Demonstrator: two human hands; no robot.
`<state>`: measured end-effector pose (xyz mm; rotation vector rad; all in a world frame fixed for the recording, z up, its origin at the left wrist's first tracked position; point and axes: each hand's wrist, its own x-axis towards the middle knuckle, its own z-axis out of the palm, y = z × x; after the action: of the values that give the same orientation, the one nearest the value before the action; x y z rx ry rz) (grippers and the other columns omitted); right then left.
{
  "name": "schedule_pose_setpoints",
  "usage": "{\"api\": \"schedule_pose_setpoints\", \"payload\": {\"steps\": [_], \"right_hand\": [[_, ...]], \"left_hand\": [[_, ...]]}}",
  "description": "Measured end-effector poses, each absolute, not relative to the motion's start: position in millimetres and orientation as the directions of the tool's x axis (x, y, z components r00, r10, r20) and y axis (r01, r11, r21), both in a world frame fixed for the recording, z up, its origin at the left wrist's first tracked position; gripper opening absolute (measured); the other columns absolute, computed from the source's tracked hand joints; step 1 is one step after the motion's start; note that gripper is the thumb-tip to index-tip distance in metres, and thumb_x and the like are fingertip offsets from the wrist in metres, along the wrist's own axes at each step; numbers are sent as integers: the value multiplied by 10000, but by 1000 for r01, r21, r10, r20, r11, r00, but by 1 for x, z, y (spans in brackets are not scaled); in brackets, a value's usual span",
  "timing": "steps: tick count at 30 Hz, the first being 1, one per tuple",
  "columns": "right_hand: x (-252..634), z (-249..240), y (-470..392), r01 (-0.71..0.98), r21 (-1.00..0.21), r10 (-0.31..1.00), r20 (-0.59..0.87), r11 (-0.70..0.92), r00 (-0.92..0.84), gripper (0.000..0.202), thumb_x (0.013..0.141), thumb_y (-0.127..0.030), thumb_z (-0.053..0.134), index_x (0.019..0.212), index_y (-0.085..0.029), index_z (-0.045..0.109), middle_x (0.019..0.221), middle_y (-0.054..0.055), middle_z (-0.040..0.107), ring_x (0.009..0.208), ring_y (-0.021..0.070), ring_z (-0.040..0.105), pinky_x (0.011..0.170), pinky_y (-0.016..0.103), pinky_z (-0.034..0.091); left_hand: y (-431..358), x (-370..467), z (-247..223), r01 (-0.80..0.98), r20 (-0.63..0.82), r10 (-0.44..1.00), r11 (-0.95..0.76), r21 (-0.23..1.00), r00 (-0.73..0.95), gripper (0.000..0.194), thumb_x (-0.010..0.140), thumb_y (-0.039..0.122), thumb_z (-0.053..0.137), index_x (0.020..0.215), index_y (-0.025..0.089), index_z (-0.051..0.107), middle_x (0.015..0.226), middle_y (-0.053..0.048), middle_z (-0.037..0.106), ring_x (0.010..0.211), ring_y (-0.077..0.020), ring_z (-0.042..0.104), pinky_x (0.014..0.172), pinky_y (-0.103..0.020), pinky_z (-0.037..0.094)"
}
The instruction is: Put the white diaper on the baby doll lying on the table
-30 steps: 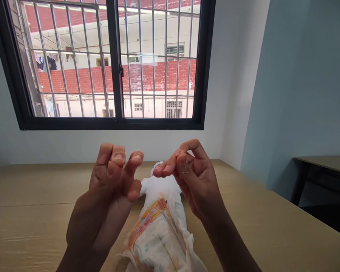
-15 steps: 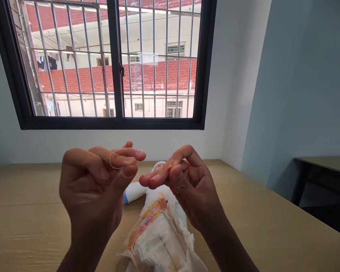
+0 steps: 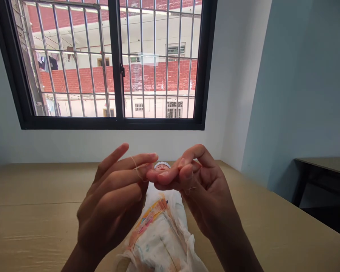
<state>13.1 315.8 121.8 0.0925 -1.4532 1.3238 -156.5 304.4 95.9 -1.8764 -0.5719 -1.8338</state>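
Observation:
Both hands are raised over a doll in a diaper. My left hand has its fingers stretched to the right and spread, its thumb mostly hidden; a thin pale loop, like a thread or band, crosses its fingers. Its fingertips meet those of my right hand, whose fingers are bent with the thumb pressed near them. Another thin pale strand shows by the right thumb. Below the hands the doll lies on its back, head away, wearing a patterned cap. The white diaper has an orange and pink band and brownish stains.
The doll rests on a wide light wooden table. Behind it are a pale wall and a dark-framed window with metal bars. A second, dark-legged table stands at the right.
My left hand has moved right and turned, its fingers now straighter and more spread, covering the doll's arm. My right hand has shifted slightly right. The doll's face now shows between the hands.

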Motion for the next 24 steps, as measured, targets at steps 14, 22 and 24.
{"api": "schedule_pose_setpoints", "payload": {"steps": [14,22,24], "right_hand": [[29,133,336,-662,-670,622,686,336,-378,128,967,-301,690,877,-246,617,785,-72,743,798,55,766,762,117,608],[19,129,339,-721,-655,578,685,225,-442,147,984,-306,666,867,-236,609,751,-79,709,757,59,755,713,129,607],[17,128,336,-737,-632,567,707,240,-422,156,989,-308,659,860,-237,609,773,-74,721,784,57,750,771,148,608]], "left_hand": [[293,-136,121,139,947,322,-937,319,-1,394,727,-79,756,759,253,545,709,44,754,678,-203,762,755,-379,664],[297,-129,122,-449,833,540,-778,439,-122,348,711,35,876,766,224,589,668,76,697,589,-156,715,658,-317,661],[297,-129,123,-508,782,608,-722,470,-139,347,723,56,873,743,213,564,663,89,678,647,-135,728,763,-287,667]]}}
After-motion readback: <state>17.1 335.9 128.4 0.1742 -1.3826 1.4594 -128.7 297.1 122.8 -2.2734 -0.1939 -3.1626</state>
